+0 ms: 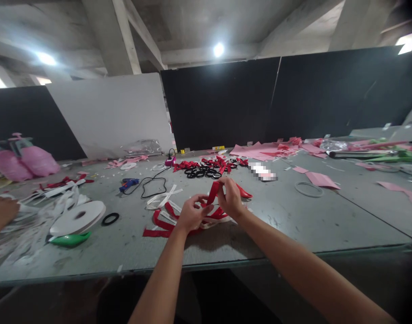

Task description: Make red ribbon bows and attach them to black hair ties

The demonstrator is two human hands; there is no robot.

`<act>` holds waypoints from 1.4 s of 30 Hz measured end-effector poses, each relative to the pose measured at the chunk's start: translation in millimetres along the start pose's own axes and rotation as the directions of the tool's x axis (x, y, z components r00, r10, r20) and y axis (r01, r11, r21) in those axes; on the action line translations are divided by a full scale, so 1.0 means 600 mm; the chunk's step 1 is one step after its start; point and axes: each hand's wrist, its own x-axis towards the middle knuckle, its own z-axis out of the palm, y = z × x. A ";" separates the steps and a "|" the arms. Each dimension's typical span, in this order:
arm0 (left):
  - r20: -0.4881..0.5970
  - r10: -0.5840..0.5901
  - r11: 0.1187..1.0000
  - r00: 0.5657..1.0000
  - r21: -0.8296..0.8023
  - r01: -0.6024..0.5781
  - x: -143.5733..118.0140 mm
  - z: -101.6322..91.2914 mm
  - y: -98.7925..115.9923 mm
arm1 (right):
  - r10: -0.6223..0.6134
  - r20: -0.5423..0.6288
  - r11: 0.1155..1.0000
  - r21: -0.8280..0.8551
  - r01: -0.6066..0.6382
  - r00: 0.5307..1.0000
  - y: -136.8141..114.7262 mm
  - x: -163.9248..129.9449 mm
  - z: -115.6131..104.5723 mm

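Observation:
A strip of red ribbon (213, 192) is stretched up between my two hands above the table. My left hand (194, 213) pinches its lower part, and my right hand (230, 198) grips the upper end. Beneath and around them lies a loose pile of red ribbon strips (158, 233) mixed with white ones. Just beyond my right hand, a red-handled tool (244, 192) rests on the table, partly hidden by the hand. To the left of the pile is a crossed white ribbon (163, 197).
Beyond my hands sits a heap of black rings with red bows (206, 171). Leftward are a blue glue gun (129, 183) with its cord, a white ribbon spool (78, 218), a black ring (110, 219) and a green-handled tool (70, 240). Another person's hand (3, 213) is at far left.

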 end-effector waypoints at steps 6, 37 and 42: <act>0.043 -0.007 0.996 0.999 0.089 0.003 0.000 0.004 -0.003 | -0.007 0.047 0.999 -0.048 0.009 0.999 0.004 0.008 -0.002; 0.089 -0.144 0.903 0.986 -0.395 0.167 -0.008 -0.007 -0.009 | 0.056 0.139 0.973 -0.230 -0.023 0.989 0.035 0.007 0.011; 0.077 -0.141 0.903 0.987 -0.398 0.160 -0.006 -0.009 -0.012 | 0.059 0.134 0.975 -0.221 -0.028 0.989 0.033 0.009 0.010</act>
